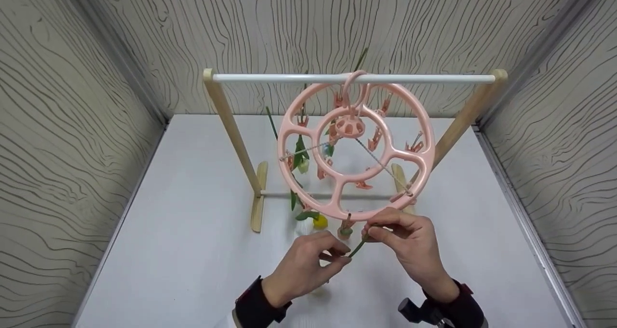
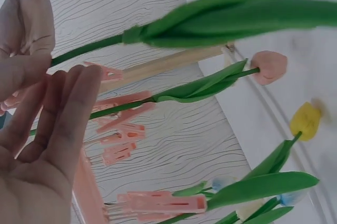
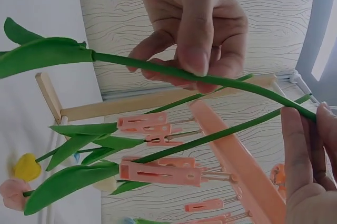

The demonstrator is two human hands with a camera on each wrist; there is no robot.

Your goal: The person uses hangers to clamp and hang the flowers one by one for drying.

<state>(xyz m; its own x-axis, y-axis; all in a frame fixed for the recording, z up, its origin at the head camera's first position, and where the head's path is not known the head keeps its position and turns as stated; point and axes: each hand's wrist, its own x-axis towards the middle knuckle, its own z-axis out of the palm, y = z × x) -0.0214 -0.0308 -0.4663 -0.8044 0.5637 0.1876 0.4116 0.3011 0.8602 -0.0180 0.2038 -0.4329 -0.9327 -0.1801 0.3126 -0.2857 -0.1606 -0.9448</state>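
An artificial tulip's green stem (image 1: 357, 248) runs between both hands, just below the near rim of a pink hanging clip rack (image 1: 354, 216). My left hand (image 1: 308, 263) pinches the stem with thumb and fingertips, lower down. Near its upper end my right hand (image 1: 409, 241) grips the same stem, close against the rim. In the right wrist view the leaf (image 3: 47, 58) of this tulip reaches left, its bloom outside that frame. A pink clip (image 3: 158, 171) beside it holds another tulip with a pinkish bloom (image 2: 269, 67).
The rack hangs by its hook (image 1: 354, 85) from a white rod (image 1: 270, 78) on a wooden stand (image 1: 231, 130). More tulips hang head down from clips on its left side, one with a yellow bloom (image 1: 320, 221). Other clips (image 1: 414, 145) on the right carry nothing.
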